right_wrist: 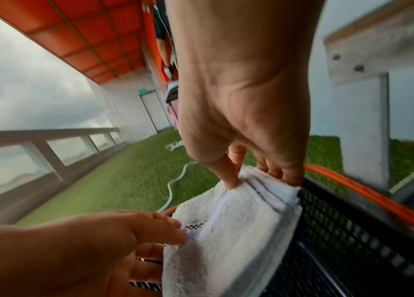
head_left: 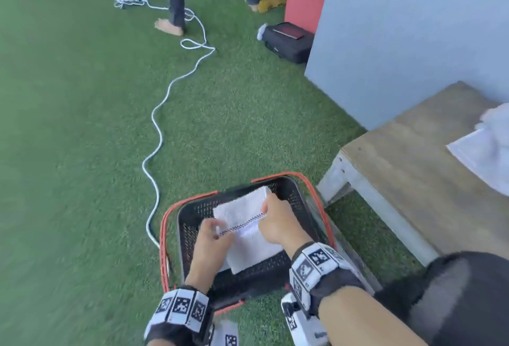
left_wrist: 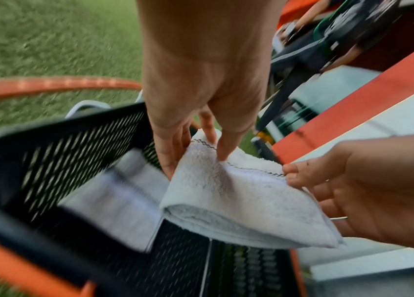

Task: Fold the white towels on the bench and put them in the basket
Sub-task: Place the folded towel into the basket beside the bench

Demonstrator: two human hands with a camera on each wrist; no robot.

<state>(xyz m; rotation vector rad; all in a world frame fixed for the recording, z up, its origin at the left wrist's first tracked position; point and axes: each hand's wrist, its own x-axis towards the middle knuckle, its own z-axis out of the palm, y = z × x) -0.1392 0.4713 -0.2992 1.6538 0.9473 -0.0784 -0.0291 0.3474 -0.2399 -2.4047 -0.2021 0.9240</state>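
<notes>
A folded white towel [head_left: 239, 215] with a chequered band hangs over the black mesh basket [head_left: 190, 235], which has orange handles and stands on the grass. My left hand [head_left: 217, 231] pinches the towel's near-left edge [left_wrist: 216, 180]. My right hand [head_left: 265, 209] pinches its far-right corner, where the layers show stacked [right_wrist: 259, 193]. Another folded white towel [left_wrist: 114, 203] lies inside the basket below. To the right, on the wooden bench [head_left: 413, 180], more white towels [head_left: 487, 158] lie loose and unfolded.
A white cable [head_left: 154, 136] snakes across the green turf left of the basket. Someone's bare feet and legs [head_left: 170, 26] stand at the far end. A black case [head_left: 289, 42] sits beside a grey wall panel [head_left: 399, 42]. My dark-clad knee [head_left: 462, 290] is at the lower right.
</notes>
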